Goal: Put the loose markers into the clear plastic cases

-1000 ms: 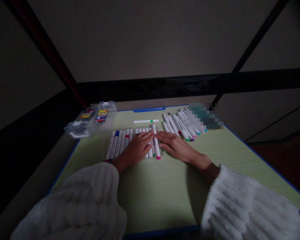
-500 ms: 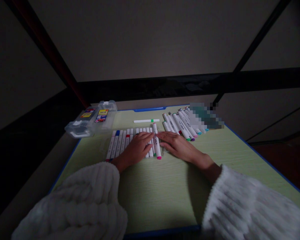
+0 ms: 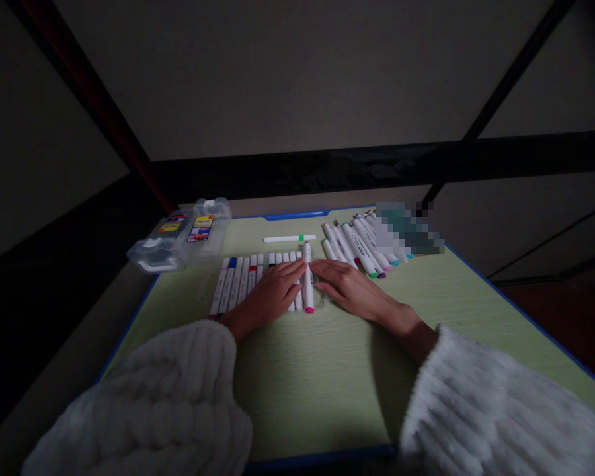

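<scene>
A row of white markers with coloured caps lies side by side on the pale green table. My left hand rests flat on the right part of that row, fingers stretched out. My right hand lies flat just to the right, fingertips against a pink-tipped marker at the row's right end. Both hands hold nothing. White knitted sleeves cover both forearms.
A second group of markers lies fanned at the back right, beside a blurred patch. A single marker with a green band lies crosswise behind the row. A clear plastic case sits at the back left corner. Dark rails stand behind the table.
The pink-tipped marker has straightened and closed up against the row under my fingertips. My hands stay almost where they were.
</scene>
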The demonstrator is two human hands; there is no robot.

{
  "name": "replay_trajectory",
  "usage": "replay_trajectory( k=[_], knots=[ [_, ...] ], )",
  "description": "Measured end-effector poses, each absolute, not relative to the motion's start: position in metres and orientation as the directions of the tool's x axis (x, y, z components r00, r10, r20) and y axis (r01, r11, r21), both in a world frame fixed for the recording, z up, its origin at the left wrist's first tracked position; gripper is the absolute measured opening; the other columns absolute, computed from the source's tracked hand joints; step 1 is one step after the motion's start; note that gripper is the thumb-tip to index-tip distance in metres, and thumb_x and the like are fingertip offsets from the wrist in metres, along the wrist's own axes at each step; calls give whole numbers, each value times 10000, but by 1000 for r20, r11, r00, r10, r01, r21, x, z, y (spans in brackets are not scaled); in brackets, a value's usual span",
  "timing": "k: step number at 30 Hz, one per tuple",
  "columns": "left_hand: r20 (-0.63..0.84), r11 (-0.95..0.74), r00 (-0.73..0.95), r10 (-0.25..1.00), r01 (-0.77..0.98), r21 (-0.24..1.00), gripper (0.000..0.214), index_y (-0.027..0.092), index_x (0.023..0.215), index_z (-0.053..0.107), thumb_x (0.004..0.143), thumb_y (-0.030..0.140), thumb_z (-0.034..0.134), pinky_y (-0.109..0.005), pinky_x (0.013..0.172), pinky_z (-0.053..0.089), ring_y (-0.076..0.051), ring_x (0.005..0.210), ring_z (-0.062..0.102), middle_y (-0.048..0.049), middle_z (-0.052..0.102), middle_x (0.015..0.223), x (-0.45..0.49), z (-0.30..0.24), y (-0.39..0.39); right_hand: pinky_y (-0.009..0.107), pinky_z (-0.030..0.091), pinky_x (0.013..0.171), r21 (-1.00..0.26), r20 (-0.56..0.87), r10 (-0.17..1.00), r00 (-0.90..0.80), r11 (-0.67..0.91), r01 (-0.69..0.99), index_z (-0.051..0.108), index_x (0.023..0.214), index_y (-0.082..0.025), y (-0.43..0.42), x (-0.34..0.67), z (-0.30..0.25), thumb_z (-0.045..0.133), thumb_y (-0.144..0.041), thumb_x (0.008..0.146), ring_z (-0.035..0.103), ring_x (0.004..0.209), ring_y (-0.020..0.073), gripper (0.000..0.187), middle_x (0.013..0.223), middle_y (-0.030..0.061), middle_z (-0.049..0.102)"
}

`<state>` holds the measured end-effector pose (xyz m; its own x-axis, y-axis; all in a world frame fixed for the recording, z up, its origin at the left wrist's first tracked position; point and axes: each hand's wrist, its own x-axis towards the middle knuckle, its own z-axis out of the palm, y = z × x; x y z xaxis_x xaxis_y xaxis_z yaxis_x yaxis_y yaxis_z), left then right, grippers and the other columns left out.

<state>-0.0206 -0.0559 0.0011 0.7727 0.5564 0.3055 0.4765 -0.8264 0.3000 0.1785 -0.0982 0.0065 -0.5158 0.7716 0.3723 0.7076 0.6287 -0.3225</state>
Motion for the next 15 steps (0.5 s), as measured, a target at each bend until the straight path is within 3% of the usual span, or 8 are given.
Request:
replay_trajectory(
  k=[15],
  knots=[
    [332,-844,780,530,446,297,424,148,1262,433,839,128,428,-444,984,368,-220,1211,411,-125,438,1336,-21,0,-54,385,384,1023,-354,358,797,-487,598,719,515,1231,-126,-98,177,9,391,-214,884,472,1182,215,379,1223,115,558]
  ],
)
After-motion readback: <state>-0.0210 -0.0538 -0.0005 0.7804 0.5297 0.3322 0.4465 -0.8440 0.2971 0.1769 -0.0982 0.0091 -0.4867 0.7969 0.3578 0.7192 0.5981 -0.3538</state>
